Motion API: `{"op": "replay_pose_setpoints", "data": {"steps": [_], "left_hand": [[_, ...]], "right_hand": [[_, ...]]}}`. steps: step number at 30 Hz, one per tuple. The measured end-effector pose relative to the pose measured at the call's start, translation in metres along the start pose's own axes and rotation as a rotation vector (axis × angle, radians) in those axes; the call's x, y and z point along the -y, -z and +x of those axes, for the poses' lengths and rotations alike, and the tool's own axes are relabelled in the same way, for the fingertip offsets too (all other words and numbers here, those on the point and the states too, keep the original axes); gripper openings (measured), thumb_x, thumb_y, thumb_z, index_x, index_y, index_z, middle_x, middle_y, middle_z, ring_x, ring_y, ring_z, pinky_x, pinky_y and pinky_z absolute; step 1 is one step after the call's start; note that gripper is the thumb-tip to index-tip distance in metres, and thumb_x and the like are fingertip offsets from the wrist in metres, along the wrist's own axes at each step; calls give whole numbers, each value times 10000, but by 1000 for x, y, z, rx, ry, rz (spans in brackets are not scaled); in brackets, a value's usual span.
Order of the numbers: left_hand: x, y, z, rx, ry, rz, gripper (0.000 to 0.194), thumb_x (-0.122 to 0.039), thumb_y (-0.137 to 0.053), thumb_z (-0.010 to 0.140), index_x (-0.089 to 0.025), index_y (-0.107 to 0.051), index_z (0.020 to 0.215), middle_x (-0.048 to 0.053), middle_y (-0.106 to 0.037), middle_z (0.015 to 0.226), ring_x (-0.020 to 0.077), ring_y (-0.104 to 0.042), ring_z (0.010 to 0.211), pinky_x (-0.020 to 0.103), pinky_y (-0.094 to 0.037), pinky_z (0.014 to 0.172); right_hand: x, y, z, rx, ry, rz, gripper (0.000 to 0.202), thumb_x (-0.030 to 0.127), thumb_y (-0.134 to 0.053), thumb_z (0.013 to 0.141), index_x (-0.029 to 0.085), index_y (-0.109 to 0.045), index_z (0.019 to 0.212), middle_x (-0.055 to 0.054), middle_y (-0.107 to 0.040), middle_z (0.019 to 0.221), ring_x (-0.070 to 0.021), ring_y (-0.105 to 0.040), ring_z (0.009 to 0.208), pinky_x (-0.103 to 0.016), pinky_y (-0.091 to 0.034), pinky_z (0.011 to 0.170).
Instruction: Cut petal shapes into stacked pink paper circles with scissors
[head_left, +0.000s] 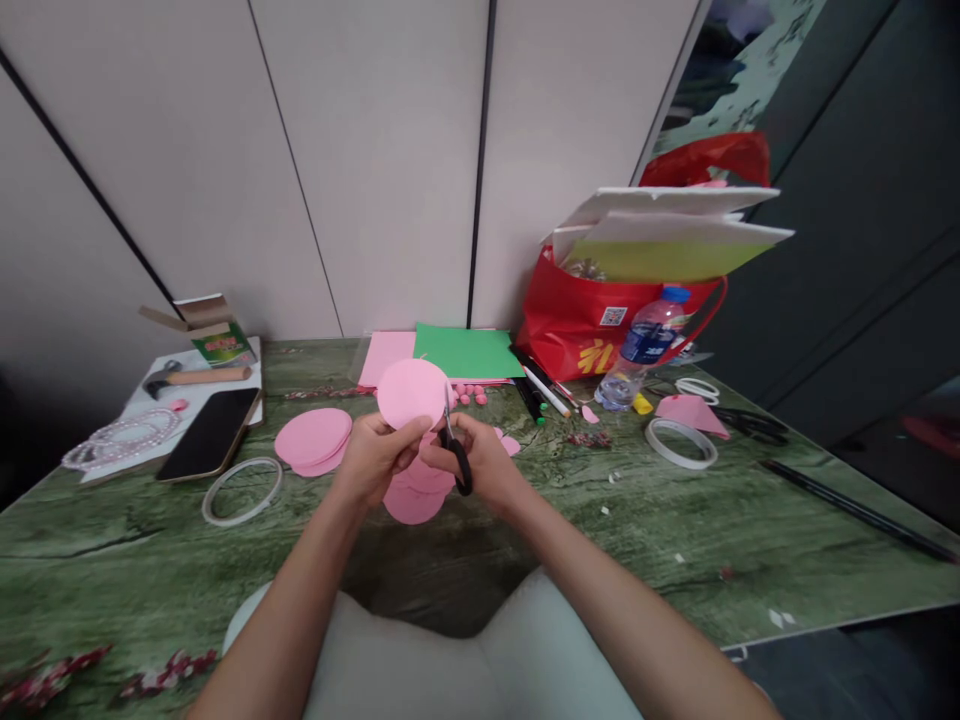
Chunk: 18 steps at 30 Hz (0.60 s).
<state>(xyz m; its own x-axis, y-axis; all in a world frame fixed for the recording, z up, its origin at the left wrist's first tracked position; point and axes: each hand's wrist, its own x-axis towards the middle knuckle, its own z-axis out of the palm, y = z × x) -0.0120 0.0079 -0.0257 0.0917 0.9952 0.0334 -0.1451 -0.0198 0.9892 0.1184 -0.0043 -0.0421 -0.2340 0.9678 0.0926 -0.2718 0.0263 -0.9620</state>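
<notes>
My left hand (379,455) pinches the lower edge of a round pink paper (411,390), held up above the table. Black-handled scissors (457,460) are in my right hand (480,460), their blades pointing up along the paper's right edge. Under my hands lie more pink paper rounds (415,500), partly hidden by my fingers. A stack of pink circles (313,440) rests to the left of my left hand.
Green paper (469,352) and pink sheets lie at the back. Pens, a bottle (641,350) and a red bag (562,320) stand or lie right. At left are a phone (210,435), a hammer (202,376), beads and a tape roll (244,491).
</notes>
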Motion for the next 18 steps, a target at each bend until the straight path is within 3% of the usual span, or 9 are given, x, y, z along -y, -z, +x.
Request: {"op": "replay_pose_setpoints", "data": {"steps": [8,18], "left_hand": [[-1,-1,1,0,-20,13,279,-284,-704,581,-118,-506,477,-65,-383,350,17,-290,326,188,-162,351],[-3,1,0,10,-49,-13,328,-278,-690,618,-140,-436,463,-83,-338,342,15,-256,335,189,-147,362]], "right_hand": [[-2,1,-1,5,4,-53,387,407,-725,545,176,-499,757,71,-500,536,-64,-449,459,-209,-359,464],[2,1,-3,-16,-62,-28,388,422,-730,536,168,-499,717,92,-490,483,-47,-469,412,-246,-479,519]]}}
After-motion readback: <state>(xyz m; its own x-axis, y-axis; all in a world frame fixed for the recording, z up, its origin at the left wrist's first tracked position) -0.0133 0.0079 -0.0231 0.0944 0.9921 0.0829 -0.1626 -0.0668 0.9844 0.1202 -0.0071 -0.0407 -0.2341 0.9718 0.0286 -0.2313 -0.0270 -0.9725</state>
